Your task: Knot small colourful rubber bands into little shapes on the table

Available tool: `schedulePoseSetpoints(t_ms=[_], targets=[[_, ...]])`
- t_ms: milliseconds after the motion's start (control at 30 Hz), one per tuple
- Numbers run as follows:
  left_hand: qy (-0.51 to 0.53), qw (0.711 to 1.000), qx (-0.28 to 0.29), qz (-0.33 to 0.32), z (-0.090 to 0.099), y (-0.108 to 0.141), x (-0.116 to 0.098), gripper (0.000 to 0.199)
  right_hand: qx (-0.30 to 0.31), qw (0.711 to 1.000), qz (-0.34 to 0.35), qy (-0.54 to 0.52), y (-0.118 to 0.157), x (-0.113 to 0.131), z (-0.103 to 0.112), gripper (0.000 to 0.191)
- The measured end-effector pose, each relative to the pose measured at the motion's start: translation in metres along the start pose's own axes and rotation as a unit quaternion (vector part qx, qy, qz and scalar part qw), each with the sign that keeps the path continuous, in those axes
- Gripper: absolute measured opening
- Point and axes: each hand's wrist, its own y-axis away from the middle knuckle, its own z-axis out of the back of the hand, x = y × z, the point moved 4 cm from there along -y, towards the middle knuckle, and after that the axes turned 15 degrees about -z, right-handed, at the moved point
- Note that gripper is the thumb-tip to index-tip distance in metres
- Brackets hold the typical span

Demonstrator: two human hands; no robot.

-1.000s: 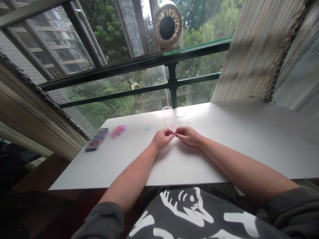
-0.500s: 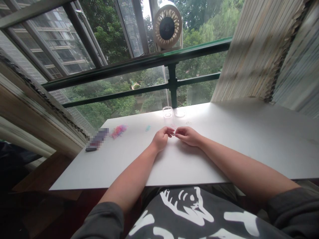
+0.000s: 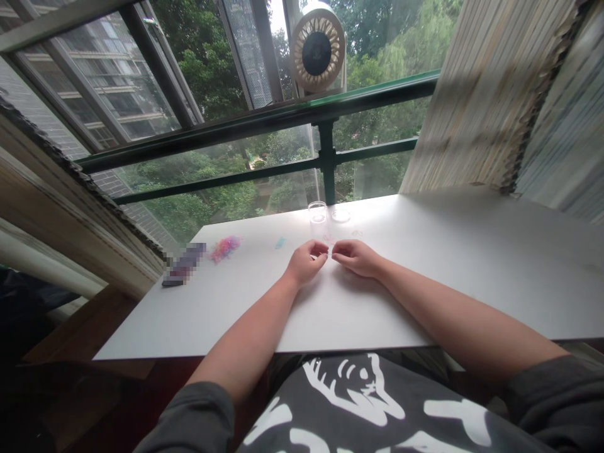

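My left hand (image 3: 304,263) and my right hand (image 3: 357,258) rest close together over the white table (image 3: 226,314), fingertips facing each other with a narrow gap. The fingers of both are curled, thumb towards forefinger. Anything pinched between them is too small to make out. Just beyond the fingertips lie small pink bits (image 3: 329,238). A few pale, ring-like bits (image 3: 357,233) sit behind my right hand. To the left of my left hand is a small teal cluster (image 3: 280,242). Farther left spreads a pile of small pink, orange and purple pieces (image 3: 225,249), perhaps little rubber bands.
A clear round container (image 3: 318,214) stands at the table's back edge, with a clear, shallow round piece (image 3: 341,216) beside it. A blurred-out dark object (image 3: 185,264) lies at the left edge. Behind are a green railing (image 3: 264,116), a fan (image 3: 317,53) and curtains (image 3: 486,94).
My left fingers have shifted: the thumb has moved down and the fingertips have drawn slightly away from the right hand. A thin bit seen between the hands no longer shows. The right hand stays put.
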Motion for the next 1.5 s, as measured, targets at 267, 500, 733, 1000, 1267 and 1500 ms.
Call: schedulePoseSetpoints(t_ms=[267, 500, 733, 1000, 1267, 1500], targets=[[-0.003, 1.0, 0.008, -0.003, -0.0013, 0.0012, 0.0054, 0.016, -0.003, 1.0, 0.001, 0.009, 0.0017, 0.004, 0.0014, 0.017], [-0.005, 1.0, 0.012, -0.008, -0.0021, 0.0007, 0.0042, 0.015, -0.002, 1.0, 0.003, 0.015, 0.0016, 0.0041, 0.0012, 0.017], [0.003, 1.0, 0.016, -0.01, -0.0016, 0.0004, 0.001, 0.018, -0.001, 1.0, 0.007, 0.019, 0.0017, 0.0036, 0.0016, 0.018], [0.01, 1.0, 0.021, -0.014, -0.0021, 0.0008, -0.0002, 0.019, -0.003, 1.0, 0.003, 0.023, 0.0004, 0.0016, 0.0002, 0.018], [0.007, 1.0, 0.026, -0.014, -0.0024, 0.0008, -0.0005, 0.02, -0.006, 1.0, -0.002, 0.026, 0.0009, 0.0039, 0.0012, 0.019], [0.005, 1.0, 0.026, -0.01, -0.0026, 0.0006, -0.0015, 0.019, -0.007, 1.0, -0.006, 0.022, -0.0003, 0.0011, 0.0006, 0.019]])
